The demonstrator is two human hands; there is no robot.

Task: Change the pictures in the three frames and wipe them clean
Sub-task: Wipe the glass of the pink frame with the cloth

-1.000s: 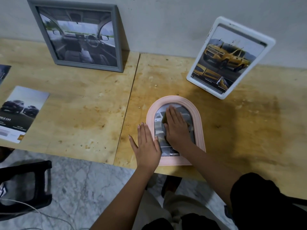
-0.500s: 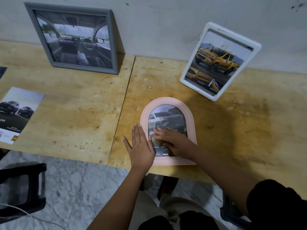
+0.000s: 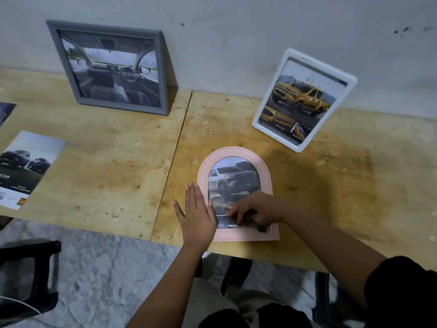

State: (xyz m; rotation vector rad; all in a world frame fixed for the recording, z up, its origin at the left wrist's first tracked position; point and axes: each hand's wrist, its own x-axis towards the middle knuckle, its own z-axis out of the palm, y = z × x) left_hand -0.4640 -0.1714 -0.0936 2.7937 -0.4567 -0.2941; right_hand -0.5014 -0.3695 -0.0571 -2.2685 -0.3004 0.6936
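Observation:
A pink arched frame [image 3: 236,151] lies flat near the table's front edge, holding a picture of a grey SUV. My left hand [image 3: 197,213] rests flat, fingers straight, against the frame's left rim. My right hand [image 3: 255,210] sits on the lower part of the glass, fingers curled round a small dark wad that looks like a cloth [image 3: 247,221], mostly hidden. A grey frame [image 3: 163,74] with a car-interior picture leans on the wall at the back left. At the back right leans a white frame [image 3: 305,147] with a yellow pickup picture.
Two wooden tabletops [image 3: 106,166] meet at a seam left of the pink frame. A loose car print [image 3: 26,166] lies at the left, and another print's corner [image 3: 6,112] shows behind it. A black stool [image 3: 28,280] stands on the marble floor below.
My right hand has slid down the glass from the upper middle to the bottom, and its fingers have curled. The SUV picture is now uncovered. My left hand stays at the rim.

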